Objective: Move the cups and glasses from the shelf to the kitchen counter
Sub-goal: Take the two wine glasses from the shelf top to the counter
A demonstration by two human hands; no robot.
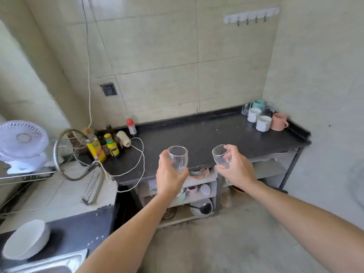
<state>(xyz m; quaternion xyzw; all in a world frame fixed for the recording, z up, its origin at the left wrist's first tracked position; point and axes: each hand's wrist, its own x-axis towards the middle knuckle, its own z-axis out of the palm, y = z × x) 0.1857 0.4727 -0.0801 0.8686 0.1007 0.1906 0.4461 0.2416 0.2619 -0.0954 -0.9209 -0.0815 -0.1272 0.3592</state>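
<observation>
My left hand point(169, 176) grips a clear rounded glass point(178, 158), held upright above the front edge of the black kitchen counter point(206, 138). My right hand point(237, 166) holds a second clear glass point(221, 156), tilted slightly left, at the same height. At the counter's far right corner stand several mugs: two white point(263, 123), a pink one point(279, 121), a teal one point(258, 104), plus clear glasses point(245, 108). On the shelf point(199, 196) under the counter sit more cups, pink point(192, 190) and white point(205, 189), partly hidden by my left wrist.
Sauce bottles point(112, 144), a yellow carton point(96, 148) and a white cord point(137, 160) crowd the counter's left end. A wire rack with a pan lid point(72, 154) and a white fan point(21, 142) stand at left. A white bowl point(27, 239) lies near the sink. Plates and a ladle fill lower shelves.
</observation>
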